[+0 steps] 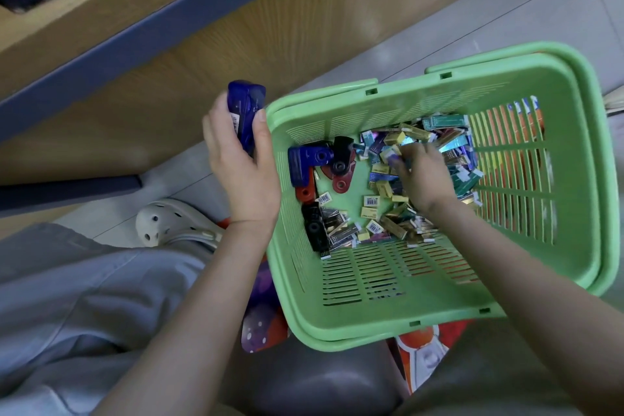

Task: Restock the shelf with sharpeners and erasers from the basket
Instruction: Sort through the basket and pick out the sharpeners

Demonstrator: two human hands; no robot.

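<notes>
Sharpeners (305, 164) and erasers (449, 140): loose in green basket (371, 284); sharpeners at 9 o'clock of its floor, erasers heaped from centre to 2 o'clock. Step in hand, by judgement: picking stock. Left hand (244, 162), outside rim at 9 o'clock: fingers and thumb clamped on one blue sharpener (244, 108). Right hand (425, 179): reaches down among erasers; fingers blurred, grip impossible to tell. Next, likely: lift clear of basket wall, carry stock to shelf (202, 54) at 11 o'clock, set in rows.
</notes>
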